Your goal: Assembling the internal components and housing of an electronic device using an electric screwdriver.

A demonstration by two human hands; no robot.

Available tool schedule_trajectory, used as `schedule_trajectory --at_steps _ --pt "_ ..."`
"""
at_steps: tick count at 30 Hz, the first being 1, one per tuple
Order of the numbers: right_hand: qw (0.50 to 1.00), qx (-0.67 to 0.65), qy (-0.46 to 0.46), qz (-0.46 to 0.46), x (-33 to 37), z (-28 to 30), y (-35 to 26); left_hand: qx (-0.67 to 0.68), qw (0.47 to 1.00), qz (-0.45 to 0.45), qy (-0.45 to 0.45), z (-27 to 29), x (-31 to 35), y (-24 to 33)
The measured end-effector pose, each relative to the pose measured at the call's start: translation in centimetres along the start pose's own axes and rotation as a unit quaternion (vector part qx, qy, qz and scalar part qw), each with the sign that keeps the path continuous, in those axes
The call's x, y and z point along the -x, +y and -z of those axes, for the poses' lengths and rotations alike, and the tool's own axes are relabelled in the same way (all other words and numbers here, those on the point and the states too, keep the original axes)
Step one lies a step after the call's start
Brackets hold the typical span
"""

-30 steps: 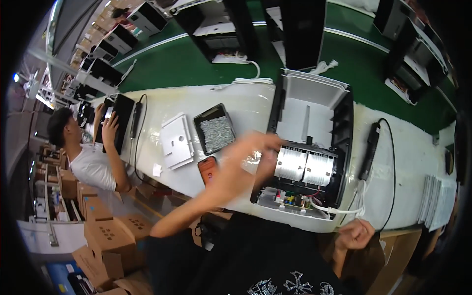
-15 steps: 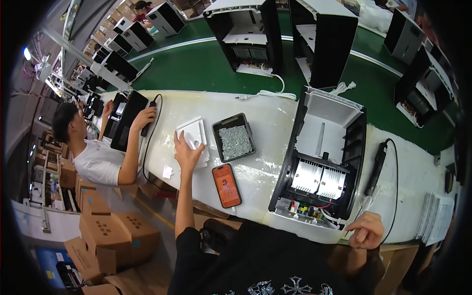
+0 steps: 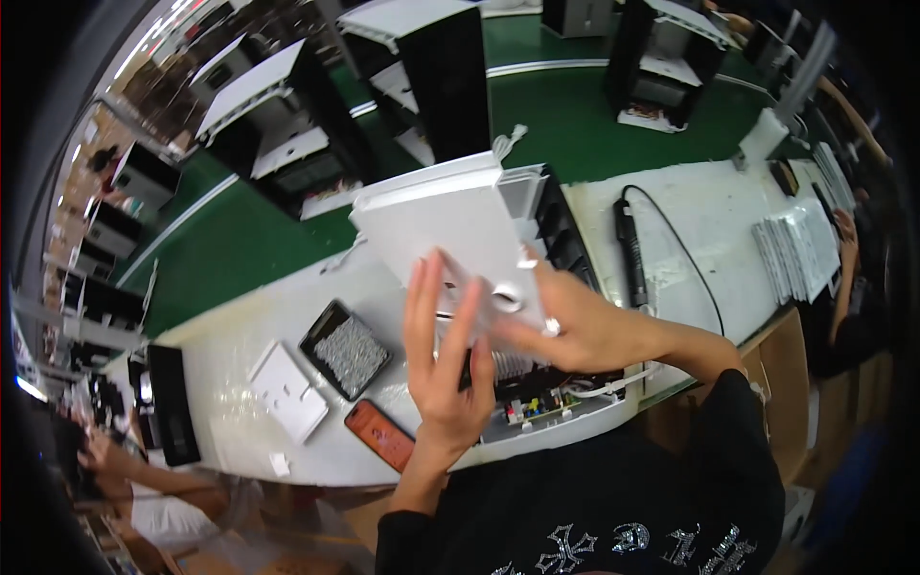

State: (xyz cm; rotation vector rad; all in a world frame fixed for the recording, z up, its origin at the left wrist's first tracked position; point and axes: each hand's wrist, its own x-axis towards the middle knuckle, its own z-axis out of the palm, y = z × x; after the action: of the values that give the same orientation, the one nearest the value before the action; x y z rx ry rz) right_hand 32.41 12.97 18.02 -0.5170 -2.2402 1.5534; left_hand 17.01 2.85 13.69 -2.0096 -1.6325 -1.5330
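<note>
A white plate-like panel (image 3: 436,225) with a round hole near its lower edge is raised and tilted in front of me, over the black open housing (image 3: 565,225). My right hand (image 3: 565,321) grips the panel's lower right edge, its fingers closed. Against the panel's lower left face lies my left hand (image 3: 446,369), fingers stretched and apart, slightly smeared by motion. Below the hands, a coloured circuit board (image 3: 541,407) and white cables show at the housing's near end. The panel and hands hide much of the housing's inside.
On the white table left of me are another white panel (image 3: 287,393), a black tray of small metal screws (image 3: 350,355) and a phone (image 3: 381,436). A corded black tool (image 3: 630,240) lies right of the housing. Black housings (image 3: 287,125) stand on the green conveyor (image 3: 556,86). People work at both sides.
My left hand has brought a white panel from the table's left over the housing. My right hand has come up from the table edge and taken hold of it. The view has swung right.
</note>
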Motion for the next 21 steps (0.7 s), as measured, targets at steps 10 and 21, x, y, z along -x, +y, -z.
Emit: schedule_trajectory --at_steps 10,21 --pt "0.970 0.237 0.013 0.060 0.5 8.9 3.8 0.122 0.962 0.240 -0.044 -1.5 2.8 -7.0" --pt "0.932 0.308 -0.187 0.024 -2.1 7.8 2.3 0.231 0.892 0.361 -0.142 -2.4 4.7 -9.4"
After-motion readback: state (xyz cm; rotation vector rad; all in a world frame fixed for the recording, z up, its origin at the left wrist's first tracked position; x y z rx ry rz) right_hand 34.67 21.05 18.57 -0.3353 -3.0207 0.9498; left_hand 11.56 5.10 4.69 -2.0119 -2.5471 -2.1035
